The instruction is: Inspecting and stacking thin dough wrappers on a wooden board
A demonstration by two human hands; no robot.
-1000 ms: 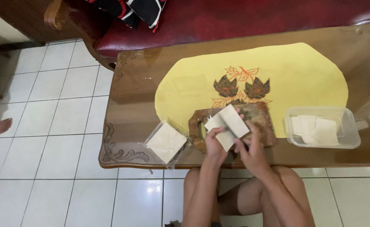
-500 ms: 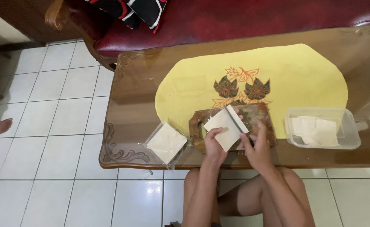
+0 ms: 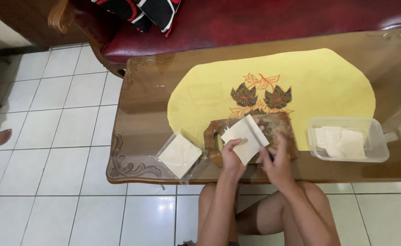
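Together, hands (image 3: 255,157) holding white sheet (image 3: 246,138), cutting board (image 3: 280,127)

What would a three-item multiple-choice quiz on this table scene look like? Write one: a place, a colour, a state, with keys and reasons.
1. Where does the clear plastic container of pale sheets stand?
A. On the red seat
B. On the table, to the right of the wooden cutting board
C. On the tiled floor

2. What colour is the oval mat under the board?
A. Yellow
B. Blue
C. Grey

3. How is the square pale sheet held?
A. Lying flat in the container
B. Rolled into a tube
C. Lifted over the board, between the left hand and the right hand

Answers: 1 B, the container sits at the mat's right edge beside the board. 2 A, the mat is yellow with a leaf pattern. 3 C, the fingers of both hands are on the sheet above the board.
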